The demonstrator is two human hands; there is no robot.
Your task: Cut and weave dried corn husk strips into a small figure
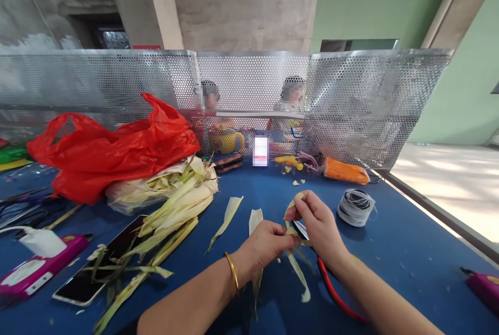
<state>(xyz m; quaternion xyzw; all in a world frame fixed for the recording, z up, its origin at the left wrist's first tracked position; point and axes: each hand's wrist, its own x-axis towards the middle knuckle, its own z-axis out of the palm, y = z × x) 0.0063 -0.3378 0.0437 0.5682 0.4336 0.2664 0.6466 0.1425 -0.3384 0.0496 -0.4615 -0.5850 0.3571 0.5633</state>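
Fingers of the left hand [267, 244]: pinched on a pale husk strip [299, 275], with the thumb on top
Fingers of the right hand [317, 220]: pinched on the same strip a bit higher up, where it bends
Pale strip: held between the two hands, over the blue bench [397, 231], with one long tail hanging below the left fingers
Wrist: a gold bracelet [233, 272] goes around the left one
Red thing: a curved red handle [339, 298] is beside the right arm, and a shiny piece [300, 229] peeks out between the hands, too hidden to name
Loose husks: one loose strip [226, 220] lies to the left of the hands, and another strip [255, 218] pokes out behind the left hand
Big pile: a husk pile [187, 200] lies on the left, and some of it is on top of a black phone [76, 288]
Bag: a crumpled red bag [125, 143] sits just behind the pile
Power: a purple power strip [35, 283] with a white plug [42, 241] is left of the phone
String: a roll of grey string [355, 208] sits near the right hand, not touching it
Back row: a bright screen [260, 150] stands between a brown pouch [229, 163] and a yellow tool [288, 162], with an orange pack [345, 170] farther right
Mesh: a metal wall with holes [253, 80] stands at the far side, and two people [292, 98] are behind it
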